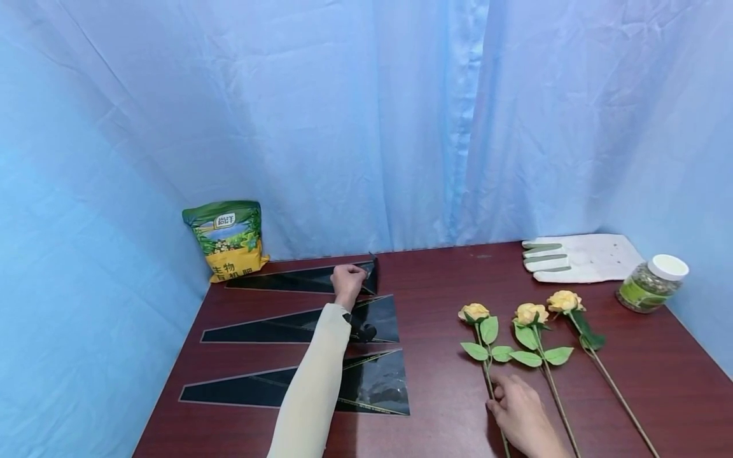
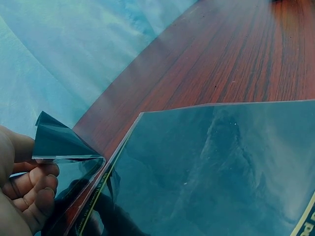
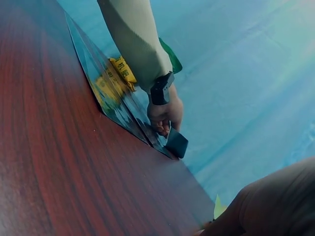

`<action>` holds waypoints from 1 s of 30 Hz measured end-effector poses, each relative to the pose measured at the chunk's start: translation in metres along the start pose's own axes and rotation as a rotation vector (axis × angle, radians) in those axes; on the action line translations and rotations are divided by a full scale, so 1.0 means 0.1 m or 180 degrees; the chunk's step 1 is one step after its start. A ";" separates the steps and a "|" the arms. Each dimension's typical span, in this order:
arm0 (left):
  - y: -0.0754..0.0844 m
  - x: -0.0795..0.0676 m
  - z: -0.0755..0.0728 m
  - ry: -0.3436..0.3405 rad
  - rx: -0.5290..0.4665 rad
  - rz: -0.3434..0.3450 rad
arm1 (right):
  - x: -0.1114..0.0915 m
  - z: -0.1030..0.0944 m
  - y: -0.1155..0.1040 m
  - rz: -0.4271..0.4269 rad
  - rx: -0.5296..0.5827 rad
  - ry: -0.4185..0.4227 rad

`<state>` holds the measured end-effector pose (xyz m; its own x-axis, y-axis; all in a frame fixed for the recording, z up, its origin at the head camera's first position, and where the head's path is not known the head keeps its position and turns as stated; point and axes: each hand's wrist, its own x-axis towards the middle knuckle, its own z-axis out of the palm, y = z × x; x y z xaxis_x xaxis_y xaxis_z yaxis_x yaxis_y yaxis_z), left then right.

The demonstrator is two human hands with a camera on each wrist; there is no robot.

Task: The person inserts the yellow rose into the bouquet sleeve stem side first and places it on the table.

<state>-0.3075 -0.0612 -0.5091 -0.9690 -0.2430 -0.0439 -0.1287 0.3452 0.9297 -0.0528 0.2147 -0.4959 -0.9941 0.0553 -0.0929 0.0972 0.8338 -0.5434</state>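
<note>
My left hand (image 1: 348, 283) pinches the open wide end of the farthest black tapered plastic flower sleeve (image 1: 292, 279). In the left wrist view, that sleeve's lifted edge (image 2: 61, 140) stands folded up between thumb and fingers. Two more such sleeves lie flat nearer to me, a middle one (image 1: 263, 327) and a near one (image 1: 378, 385), partly covered by my left arm. On the right, my right hand (image 1: 518, 407) grips the stem of the leftmost yellow artificial rose (image 1: 474, 312). A second rose (image 1: 531, 313) and a third rose (image 1: 565, 301) lie beside it.
A green and yellow fertilizer bag (image 1: 226, 238) stands at the back left against the blue curtain (image 1: 321, 127). A white glove (image 1: 595, 257) lies at the back right, beside a white-lidded jar (image 1: 649, 286). Everything is on a dark red wooden table (image 1: 435, 273).
</note>
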 end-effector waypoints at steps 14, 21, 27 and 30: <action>0.00 -0.01 0.01 0.0009 0.0057 -0.0072 | 0.00 -0.09 -0.03 0.0547 0.1102 -0.0033; -0.02 0.01 0.02 0.0013 0.0076 -0.0099 | 0.07 -0.19 -0.06 0.0706 0.1814 -0.0268; -0.02 0.00 0.01 -0.0008 0.0052 -0.0062 | 0.10 -0.24 -0.06 0.0678 0.2253 -0.0309; -0.01 0.00 0.00 -0.0010 0.0030 -0.0042 | 0.12 -0.26 -0.08 0.0652 0.2455 -0.0330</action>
<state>-0.3071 -0.0612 -0.5106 -0.9679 -0.2448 -0.0575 -0.1436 0.3506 0.9255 -0.0669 0.2228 -0.4711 -0.9473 0.0831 -0.3095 0.3201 0.1962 -0.9269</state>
